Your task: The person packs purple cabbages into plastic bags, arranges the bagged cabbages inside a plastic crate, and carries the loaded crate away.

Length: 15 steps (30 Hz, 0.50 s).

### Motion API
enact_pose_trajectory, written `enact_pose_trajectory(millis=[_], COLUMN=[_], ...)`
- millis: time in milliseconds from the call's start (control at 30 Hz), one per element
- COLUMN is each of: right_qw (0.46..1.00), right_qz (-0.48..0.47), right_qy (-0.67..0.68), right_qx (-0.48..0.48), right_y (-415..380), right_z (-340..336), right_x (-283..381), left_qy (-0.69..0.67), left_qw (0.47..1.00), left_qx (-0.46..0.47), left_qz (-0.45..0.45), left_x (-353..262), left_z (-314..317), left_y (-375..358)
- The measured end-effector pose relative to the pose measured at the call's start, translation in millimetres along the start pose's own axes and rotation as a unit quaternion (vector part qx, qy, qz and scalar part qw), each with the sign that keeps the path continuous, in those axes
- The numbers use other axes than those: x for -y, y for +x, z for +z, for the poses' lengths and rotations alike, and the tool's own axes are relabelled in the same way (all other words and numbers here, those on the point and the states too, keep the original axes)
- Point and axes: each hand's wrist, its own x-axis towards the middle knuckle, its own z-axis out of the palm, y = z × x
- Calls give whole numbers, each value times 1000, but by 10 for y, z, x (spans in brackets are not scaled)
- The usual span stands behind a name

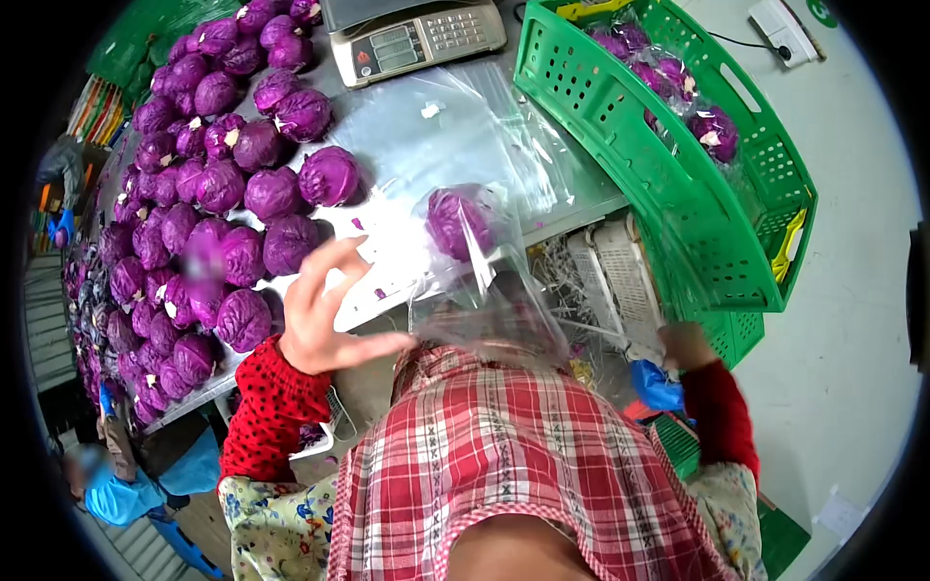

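Note:
A red cabbage (458,223) sits in a clear plastic bag (489,310) at the table's near edge. The bag's loose end hangs over the edge in front of the checked apron. My left hand (325,315) is open just left of the bag, thumb and fingers spread, with its thumb tip close to the plastic. Off to the right, beside the green crate, my right hand (686,346) is smeared by motion and its fingers cannot be made out. A thin pale strip (601,332) runs from near the bag toward it.
Many loose red cabbages (274,194) cover the table's left side. A weighing scale (417,41) stands at the back, near flat clear plastic bags (484,116). At right, a green crate (630,126) holds bagged cabbages. A white basket (620,276) stands below; another person (121,484) is at lower left.

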Motion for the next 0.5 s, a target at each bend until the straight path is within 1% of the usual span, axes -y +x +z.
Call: enact_pose_trajectory(millis=[33, 67, 100, 133, 167, 200, 267, 300, 333, 367, 400, 433, 467, 500], right_qw=[997, 989, 934, 907, 909, 891, 874, 870, 869, 835, 733, 608, 613, 545], right_qz=[-3, -8, -42, 99, 36, -25, -199, -268, -269, -150, -19, -14, -13, -1], right_qy=[73, 144, 344, 388, 332, 267, 202, 202, 203, 452, 660, 777, 774, 833], right_qx=[-11, -22, -93, -128, -251, -367, -395, -361, -362, -275, -164, -163, -159, -100], right_y=[164, 325, 644, 876, 1150, 1376, 1672, 1851, 1900, 1930, 1975, 2055, 2095, 2094], right_z=[-57, -110, -360, -744, -914, -1057, -1365, -1284, -1183, -1107, -1005, -755, -661, -595], right_x=[272, 545, 818, 1175, 1353, 1482, 1703, 1667, 1631, 1535, 1401, 1209, 1199, 1220], left_qy=[10, -45, -63, -78, -101, -105, -99, -82, -80, -173, -263, -263, -346, -415], left_qw=[998, 988, 981, 972, 969, 968, 974, 985, 985, 954, 889, 890, 800, 672], left_qx=[66, 113, 135, 159, 174, 185, 181, 148, 149, 125, 94, 87, -26, -136], left_qz=[-20, -91, -125, -152, -143, -136, -98, -46, -46, -208, -362, -362, -490, -598], left_x=[110, 228, 268, 298, 320, 271, 215, 226, 223, 225, 256, 299, 327, 364], left_z=[-12, 97, 229, 361, 487, 544, 669, 737, 781, 818, 846, 899, 986, 1062], left_y=[39, -3, -18, -5, -1, 76, 82, 18, -103, -232, -273, -212, -133, -74])
